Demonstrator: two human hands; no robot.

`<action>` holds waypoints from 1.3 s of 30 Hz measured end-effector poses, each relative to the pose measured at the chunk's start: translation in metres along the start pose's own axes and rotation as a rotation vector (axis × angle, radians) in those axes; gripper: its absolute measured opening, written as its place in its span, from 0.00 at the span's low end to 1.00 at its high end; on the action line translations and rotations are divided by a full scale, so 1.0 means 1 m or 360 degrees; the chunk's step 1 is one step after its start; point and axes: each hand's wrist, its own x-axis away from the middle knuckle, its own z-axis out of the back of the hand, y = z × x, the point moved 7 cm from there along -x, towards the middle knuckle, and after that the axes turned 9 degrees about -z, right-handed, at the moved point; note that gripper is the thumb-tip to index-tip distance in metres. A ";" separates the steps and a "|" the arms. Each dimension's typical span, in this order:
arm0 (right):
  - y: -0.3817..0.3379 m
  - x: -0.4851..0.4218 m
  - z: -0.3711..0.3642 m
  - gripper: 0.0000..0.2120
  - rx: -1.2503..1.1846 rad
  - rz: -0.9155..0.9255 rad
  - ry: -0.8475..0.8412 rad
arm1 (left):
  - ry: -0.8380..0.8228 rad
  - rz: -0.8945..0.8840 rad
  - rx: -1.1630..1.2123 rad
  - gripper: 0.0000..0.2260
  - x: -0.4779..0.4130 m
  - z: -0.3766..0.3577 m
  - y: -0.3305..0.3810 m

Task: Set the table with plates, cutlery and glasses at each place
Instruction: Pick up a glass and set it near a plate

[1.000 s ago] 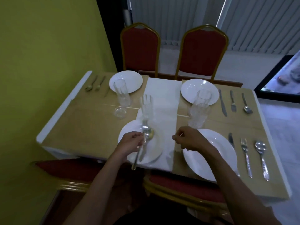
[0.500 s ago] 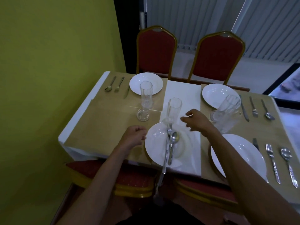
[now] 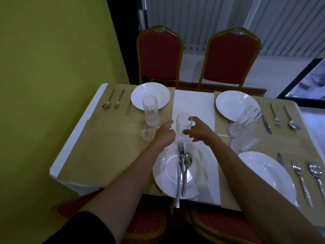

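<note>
My right hand curls thumb and fingers round glass. My left hand curled just beside glass; cannot tell if gripping. Glass upright on white runner, just beyond plate carrying fork and spoon.

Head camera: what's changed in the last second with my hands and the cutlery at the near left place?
The left hand let go of the cutlery, which now lies across the near plate, and moved forward beside the glass; contact is unclear. The right hand moved forward and curls round that glass. The other three settings stayed put.
</note>
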 end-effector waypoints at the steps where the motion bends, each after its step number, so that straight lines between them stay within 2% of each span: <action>1: -0.002 -0.001 0.000 0.33 0.0000 0.0011 0.0003 | -0.0025 -0.0020 0.0012 0.25 -0.005 -0.003 0.003; 6: -0.009 -0.008 0.000 0.34 -0.0018 0.0081 0.0059 | 0.0001 -0.0091 0.0029 0.25 -0.014 -0.001 0.004; 11: -0.054 -0.001 -0.017 0.32 0.0003 0.0229 0.0025 | 0.0263 -0.0168 0.0094 0.18 -0.010 0.057 -0.003; 15: -0.090 0.002 -0.050 0.33 0.0048 0.0318 -0.0035 | 0.0366 -0.0106 0.0217 0.15 -0.005 0.099 -0.029; 19: -0.107 0.001 -0.080 0.33 0.0144 0.0336 -0.0088 | 0.0360 -0.0064 0.0236 0.13 -0.003 0.117 -0.052; 28: -0.108 -0.014 -0.111 0.38 0.0247 0.0171 -0.0043 | 0.0312 0.0017 0.0222 0.15 -0.007 0.126 -0.079; 39: -0.107 -0.013 -0.109 0.38 0.0185 0.0104 0.0010 | 0.0231 0.0058 0.0210 0.17 -0.008 0.126 -0.084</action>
